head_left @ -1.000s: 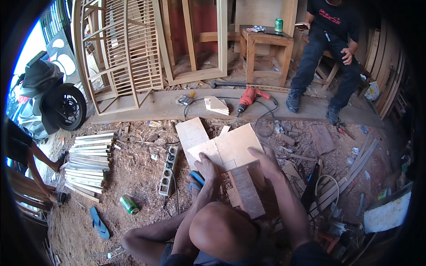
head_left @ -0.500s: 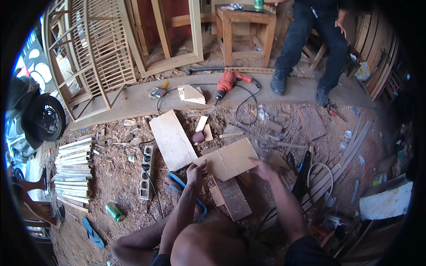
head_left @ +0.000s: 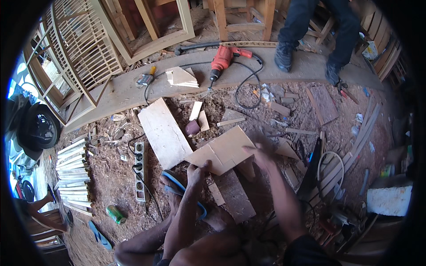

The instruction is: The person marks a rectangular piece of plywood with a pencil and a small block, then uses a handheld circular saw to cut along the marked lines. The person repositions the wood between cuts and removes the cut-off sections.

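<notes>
A light tan, thin board [head_left: 222, 150] with a notched line across its face is tilted in front of me. My left hand [head_left: 196, 174] is closed on its lower left edge, thumb on top. My right hand [head_left: 262, 156] is at the board's right edge, one digit lying over its face; the other fingers are smeared by motion. Below the board, a brown wooden block [head_left: 237, 199] lies on the ground, its upper end partly hidden. A pale rectangular board [head_left: 164, 133] lies just left of the held one.
A red power drill [head_left: 222, 62] rests on a plank ahead, beside offcuts [head_left: 183, 76]. A power strip [head_left: 140, 173], stacked wood strips [head_left: 73, 175], a green can [head_left: 115, 214] and a sandal [head_left: 100, 236] lie left. Another person's legs [head_left: 295, 26] are at the far right. Long strips [head_left: 350, 155] lie right.
My view has shifted, so the far things sit higher. The held board has turned slightly, its right end raised. My right hand has moved up along the right edge.
</notes>
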A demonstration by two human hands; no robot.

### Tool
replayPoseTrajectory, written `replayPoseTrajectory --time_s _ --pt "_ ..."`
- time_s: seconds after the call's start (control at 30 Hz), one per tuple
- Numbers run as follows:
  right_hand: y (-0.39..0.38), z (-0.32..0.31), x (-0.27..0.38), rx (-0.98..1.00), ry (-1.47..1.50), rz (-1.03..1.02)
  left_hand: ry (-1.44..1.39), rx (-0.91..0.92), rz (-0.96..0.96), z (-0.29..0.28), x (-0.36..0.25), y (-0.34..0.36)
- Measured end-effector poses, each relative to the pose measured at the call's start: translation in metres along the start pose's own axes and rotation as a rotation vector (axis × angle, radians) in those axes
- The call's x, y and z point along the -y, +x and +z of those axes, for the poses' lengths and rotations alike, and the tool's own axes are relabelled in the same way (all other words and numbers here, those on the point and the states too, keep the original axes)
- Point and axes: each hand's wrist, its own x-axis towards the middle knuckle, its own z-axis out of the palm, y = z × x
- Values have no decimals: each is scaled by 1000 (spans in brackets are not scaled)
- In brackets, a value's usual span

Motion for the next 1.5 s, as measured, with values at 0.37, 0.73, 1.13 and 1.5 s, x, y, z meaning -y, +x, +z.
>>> replayPoseTrajectory --time_s 0.37,0.73,1.13,1.5 --pt "-150 -7 210 -364 -545 -872 26 -94 86 3 20 16" --pt "-396 -118 -42 -720 -1936 253 -23 -34 15 -7 13 23" --pt "-389 -226 -111 -474 -1951 897 53 51 -185 -28 16 41" --pt "-404 -321 -76 412 -2069 897 -262 22 -27 -9 7 23"
